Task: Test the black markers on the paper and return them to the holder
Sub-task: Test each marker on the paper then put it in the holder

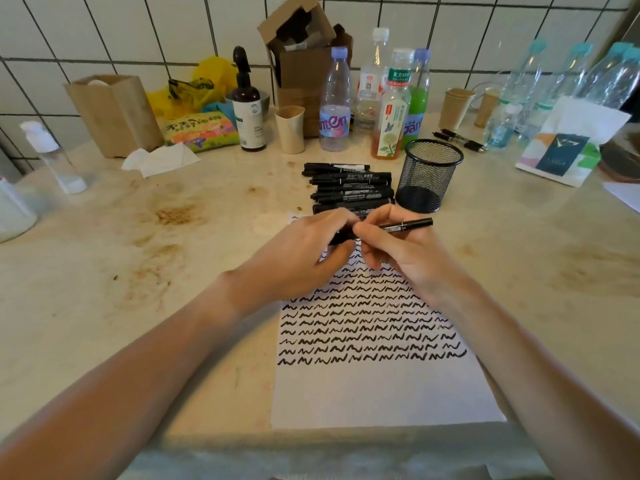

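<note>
I see the paper (pixel 381 386) lying flat on the table (pixel 138 271), full of squiggles, with the empty mesh holder (pixel 427 174) far and to the right. The marker (pixel 405 225) lies sideways, left to right, over the far end of the paper. My right hand (pixel 398 251) pinches its middle and my left hand (pixel 304 258) closes on its left end, so I think the cap pulls left.

marker pile (pixel 349 187) just left of mesh holder (pixel 426 174), bottles (pixel 381 98) crowding behind, holder's mouth unobstructed
</note>
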